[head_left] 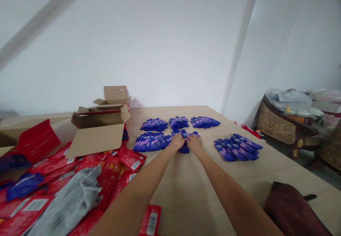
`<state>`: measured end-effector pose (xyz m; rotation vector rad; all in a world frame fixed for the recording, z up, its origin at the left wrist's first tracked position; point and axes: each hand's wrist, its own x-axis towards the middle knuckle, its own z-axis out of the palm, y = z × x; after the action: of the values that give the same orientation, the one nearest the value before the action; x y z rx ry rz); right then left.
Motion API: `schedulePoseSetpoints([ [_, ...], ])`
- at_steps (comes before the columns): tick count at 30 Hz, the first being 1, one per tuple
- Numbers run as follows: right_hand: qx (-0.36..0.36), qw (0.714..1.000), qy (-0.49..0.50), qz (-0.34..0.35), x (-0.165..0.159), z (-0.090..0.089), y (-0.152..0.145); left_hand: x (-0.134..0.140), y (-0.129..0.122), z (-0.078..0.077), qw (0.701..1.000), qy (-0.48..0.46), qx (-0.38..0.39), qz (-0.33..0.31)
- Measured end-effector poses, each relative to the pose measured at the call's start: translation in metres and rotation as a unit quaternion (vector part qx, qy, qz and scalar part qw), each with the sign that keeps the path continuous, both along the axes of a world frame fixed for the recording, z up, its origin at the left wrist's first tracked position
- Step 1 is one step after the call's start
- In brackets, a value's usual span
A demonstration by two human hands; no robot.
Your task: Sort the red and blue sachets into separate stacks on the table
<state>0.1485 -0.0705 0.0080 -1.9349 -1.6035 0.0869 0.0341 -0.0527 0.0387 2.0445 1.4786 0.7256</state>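
My left hand and my right hand lie side by side on a cluster of purple packets at the middle of the table. The fingers of both hands are bent around the packets, with the fingertips partly hidden. Just left of my left hand is a fanned group of purple packets, close to the cluster under my hands. Three more fanned groups lie behind: the back left packets, the back middle packets and the back right packets. Another group of packets spreads to the right.
Red packets heap across the left, with a grey cloth on top. Open cardboard boxes stand behind them. One red packet lies by my left forearm. A dark red pouch sits front right; patterned chairs stand beyond the table.
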Motion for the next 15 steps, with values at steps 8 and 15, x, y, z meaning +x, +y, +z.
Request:
schedulePoseSetpoints([
  [8,-0.058,0.994,0.016,-0.087,0.011,-0.019,0.004,-0.012,-0.044,-0.043,0.988,0.116,0.04,0.097],
  [15,-0.075,0.991,0.045,-0.105,0.019,-0.027,0.01,-0.001,-0.025,-0.05,0.991,0.113,0.034,0.065],
])
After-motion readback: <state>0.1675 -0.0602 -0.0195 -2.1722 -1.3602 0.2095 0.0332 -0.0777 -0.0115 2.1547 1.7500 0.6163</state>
